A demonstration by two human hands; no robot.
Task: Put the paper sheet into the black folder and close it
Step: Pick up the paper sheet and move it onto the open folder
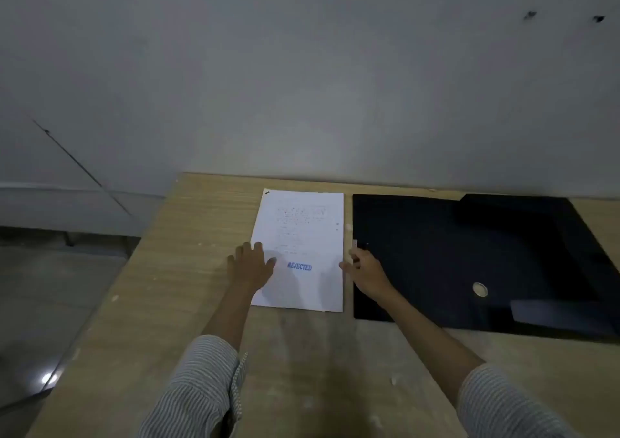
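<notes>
A white paper sheet (302, 236) with faint writing and a blue "REJECTED" stamp lies flat on the wooden table (188, 303). To its right the black folder (469, 253) lies spread open and flat, with a round metal button on its lower part. My left hand (251, 263) rests palm down on the sheet's left edge, fingers apart. My right hand (364, 269) is at the sheet's right edge, over the folder's left border, fingers loosely curled; whether it pinches the paper is unclear.
A plain grey wall (302, 68) rises right behind the table's far edge. The table's left edge drops to a tiled floor (50, 303). Striped sleeves cover both forearms near the bottom of the view.
</notes>
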